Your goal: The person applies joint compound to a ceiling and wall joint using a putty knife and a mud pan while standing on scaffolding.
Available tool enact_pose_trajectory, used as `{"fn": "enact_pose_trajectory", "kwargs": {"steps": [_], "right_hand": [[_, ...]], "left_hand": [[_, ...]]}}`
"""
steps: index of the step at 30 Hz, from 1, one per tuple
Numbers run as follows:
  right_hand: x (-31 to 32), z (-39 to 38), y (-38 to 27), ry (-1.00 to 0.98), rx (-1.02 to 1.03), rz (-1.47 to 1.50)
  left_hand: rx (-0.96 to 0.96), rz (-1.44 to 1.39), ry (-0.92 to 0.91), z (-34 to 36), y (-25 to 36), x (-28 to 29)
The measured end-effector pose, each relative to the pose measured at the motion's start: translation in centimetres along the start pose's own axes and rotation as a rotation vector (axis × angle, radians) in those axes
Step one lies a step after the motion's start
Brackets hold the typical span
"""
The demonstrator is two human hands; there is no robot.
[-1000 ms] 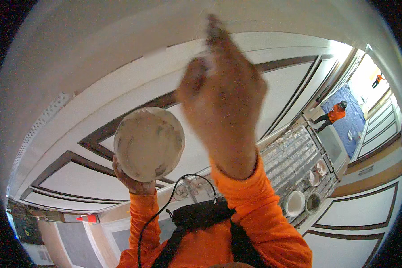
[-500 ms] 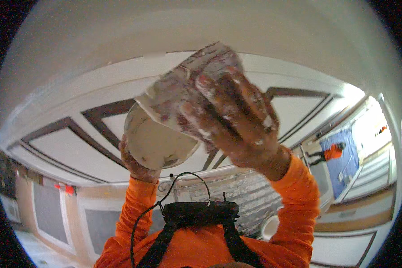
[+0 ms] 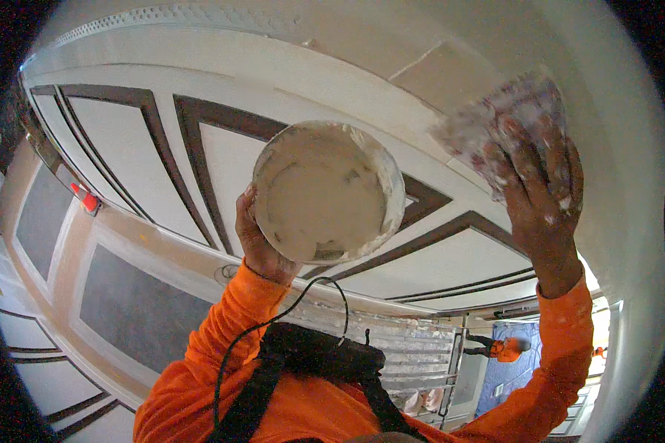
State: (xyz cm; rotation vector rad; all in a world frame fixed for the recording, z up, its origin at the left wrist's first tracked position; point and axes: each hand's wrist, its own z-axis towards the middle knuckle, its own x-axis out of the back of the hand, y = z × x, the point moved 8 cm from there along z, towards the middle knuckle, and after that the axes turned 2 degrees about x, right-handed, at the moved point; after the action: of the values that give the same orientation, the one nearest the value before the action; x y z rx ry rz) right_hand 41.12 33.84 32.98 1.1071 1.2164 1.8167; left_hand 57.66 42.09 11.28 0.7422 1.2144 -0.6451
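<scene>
1. Pressing my right hand (image 3: pixel 543 184) flat against the white ceiling (image 3: pixel 391 44), I have the fingers spread and laid over a crumpled, paste-smeared sheet of sandpaper (image 3: pixel 495 122), pinning it to the surface up and to the right.
2. My left hand (image 3: pixel 262 240) is closed on the rim of a round bowl (image 3: pixel 325 192), thumb on its near edge and the other fingers hidden behind it. The bowl is held overhead near the middle of the view, tipped so its open mouth faces me, with pale paste coating the inside.
3. The sheet's long side runs from lower left to upper right, along the line of my fingers. The bowl is round, so it has no long axis to tell.
4. Around them are dark-trimmed ceiling panels (image 3: pixel 222 148), and a black strap and cable (image 3: pixel 303 354) cross my orange sleeves (image 3: pixel 222 347). Low on the right, well apart from my hands, another person in orange (image 3: pixel 502 347) stands beside scaffolding (image 3: pixel 421 362).
5. Half a second ago the sheet and my right hand sat over the bowl's upper edge. Now they are well to its right, clear of it, and the whole bowl shows.
</scene>
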Motion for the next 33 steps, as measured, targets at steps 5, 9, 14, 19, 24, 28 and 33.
{"fn": "enact_pose_trajectory", "kwargs": {"steps": [5,9,14,19,24,28,33], "right_hand": [[2.1,-4.6,1.7,-0.192,-0.281,0.295],[3.8,-2.2,1.5,0.085,-0.594,0.799],[3.6,8.3,-2.7,0.205,-0.168,0.313],[4.3,5.8,-1.5,0.111,-0.185,0.272],[4.7,-0.2,0.0,-0.039,-0.167,0.122],[4.7,-4.5,0.3,-0.162,-0.141,0.133],[4.1,-10.8,2.1,-0.342,-0.362,0.193]], "left_hand": [[-0.076,0.060,-0.060,-0.2,-0.4,0.1],[0.020,-0.119,-0.036,-0.3,-2.4,-0.5],[0.043,-0.202,-0.197,-0.2,-2.1,-2.2],[0.061,-0.063,-0.035,-0.4,-2.8,-3.3],[0.024,-0.055,-0.104,0.3,-5.3,-3.9],[0.009,-0.146,-0.234,0.3,-6.0,-4.5],[-0.204,0.279,-0.072,-0.5,-5.8,-4.5]]}}
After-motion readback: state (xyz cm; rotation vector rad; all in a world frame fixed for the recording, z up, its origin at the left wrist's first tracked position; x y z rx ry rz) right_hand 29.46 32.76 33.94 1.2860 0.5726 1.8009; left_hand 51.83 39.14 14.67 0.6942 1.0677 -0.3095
